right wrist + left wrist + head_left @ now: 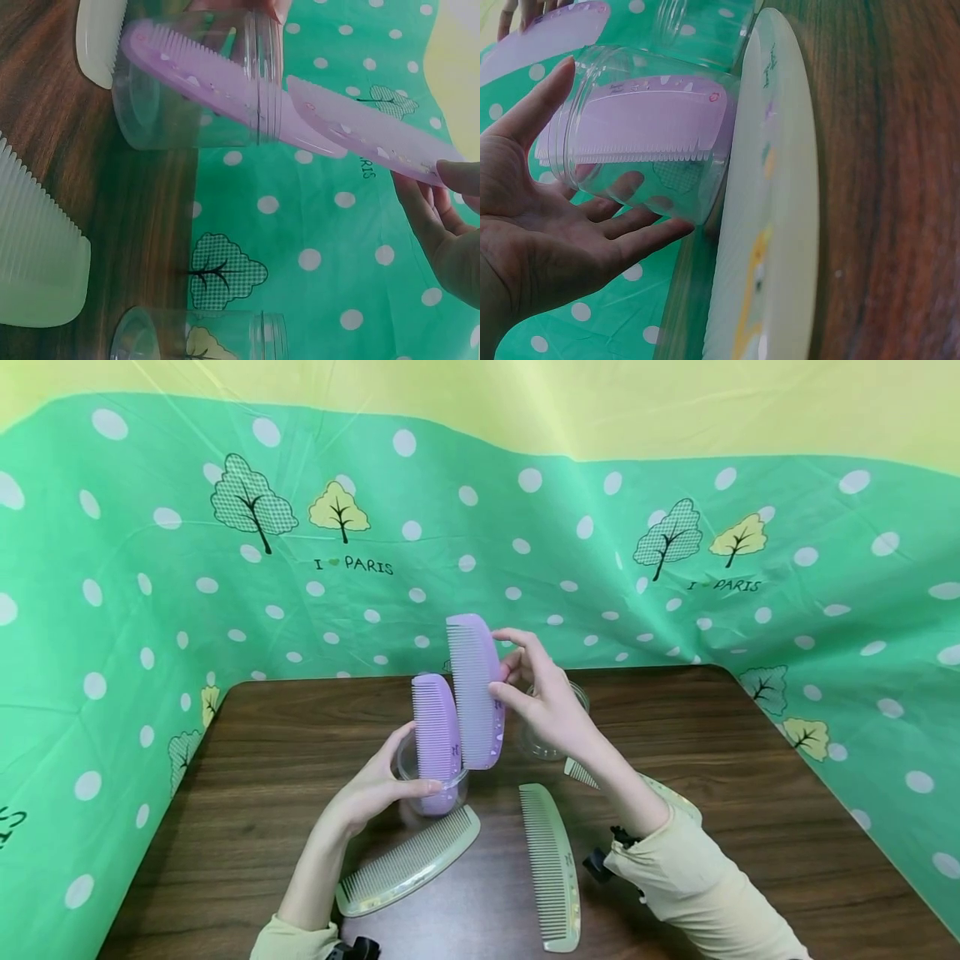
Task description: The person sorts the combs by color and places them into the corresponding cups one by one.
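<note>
My left hand holds a clear jar upright on the table, with the thumb on one side and the fingers on the other. A purple comb stands inside that jar, its upper part sticking out past the rim. Between the thumb and fingers of my right hand is a second purple comb, pinched by its spine and held upright. Its lower end hangs just above the jar's mouth, beside the first comb, teeth facing left in the head view.
A light green comb lies in front of the jar, and another green comb lies to its right. The right forearm partly hides a third green comb. Behind the right hand stands another clear jar. A polka-dot cloth hangs behind the wooden table.
</note>
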`<state>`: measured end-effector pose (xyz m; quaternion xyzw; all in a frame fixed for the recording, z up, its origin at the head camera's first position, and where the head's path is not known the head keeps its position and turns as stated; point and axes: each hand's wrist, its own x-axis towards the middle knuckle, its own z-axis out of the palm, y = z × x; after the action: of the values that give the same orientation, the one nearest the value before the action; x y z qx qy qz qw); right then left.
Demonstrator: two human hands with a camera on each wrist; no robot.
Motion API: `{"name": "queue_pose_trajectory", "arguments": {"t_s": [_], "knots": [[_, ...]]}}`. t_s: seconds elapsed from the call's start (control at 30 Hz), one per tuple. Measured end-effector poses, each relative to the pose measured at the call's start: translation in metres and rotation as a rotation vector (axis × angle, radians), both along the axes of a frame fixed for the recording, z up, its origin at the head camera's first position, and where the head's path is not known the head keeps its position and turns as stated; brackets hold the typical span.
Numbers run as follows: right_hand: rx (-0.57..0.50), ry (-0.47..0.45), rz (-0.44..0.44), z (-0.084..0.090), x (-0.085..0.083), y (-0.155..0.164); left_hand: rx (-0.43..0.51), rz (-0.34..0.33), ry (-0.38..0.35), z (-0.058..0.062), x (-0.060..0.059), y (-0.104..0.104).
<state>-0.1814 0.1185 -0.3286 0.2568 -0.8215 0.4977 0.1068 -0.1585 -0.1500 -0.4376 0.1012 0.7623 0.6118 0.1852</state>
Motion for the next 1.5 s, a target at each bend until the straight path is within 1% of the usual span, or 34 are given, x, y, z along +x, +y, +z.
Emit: {"name": "queue_pose_trajectory", "arguments": {"t_s": [0.2, 0.47, 0.57, 0.73, 1.03, 1.27, 1.5], "knots": [[-0.044, -0.002, -0.008, -0.003, 0.001, -0.008, 0.006, -0.001, 0.003, 0.000, -0.001, 0.001], [-0.116, -0.003, -0.051, -0.017, -0.003, -0.018, 0.008, -0.005, -0.001, 0.000, 0.000, 0.001], [-0.124, -0.016, -0.058, -0.022, -0.003, -0.024, 0.012, -0.003, -0.004, 0.000, 0.000, 0.001], [-0.079, -0.032, -0.065, -0.032, -0.003, -0.032, -0.003, -0.001, -0.013, 0.001, 0.000, 0.001], [-0.011, -0.021, -0.046, -0.045, -0.003, -0.034, -0.007, 0.005, -0.016, 0.001, 0.000, 0.001], [0.021, -0.022, -0.051, -0.051, -0.003, -0.034, -0.008, 0.008, -0.008, 0.001, 0.000, 0.001], [0.082, -0.025, -0.052, -0.059, -0.004, -0.034, -0.009, 0.011, -0.013, 0.000, 0.000, 0.001]]}}
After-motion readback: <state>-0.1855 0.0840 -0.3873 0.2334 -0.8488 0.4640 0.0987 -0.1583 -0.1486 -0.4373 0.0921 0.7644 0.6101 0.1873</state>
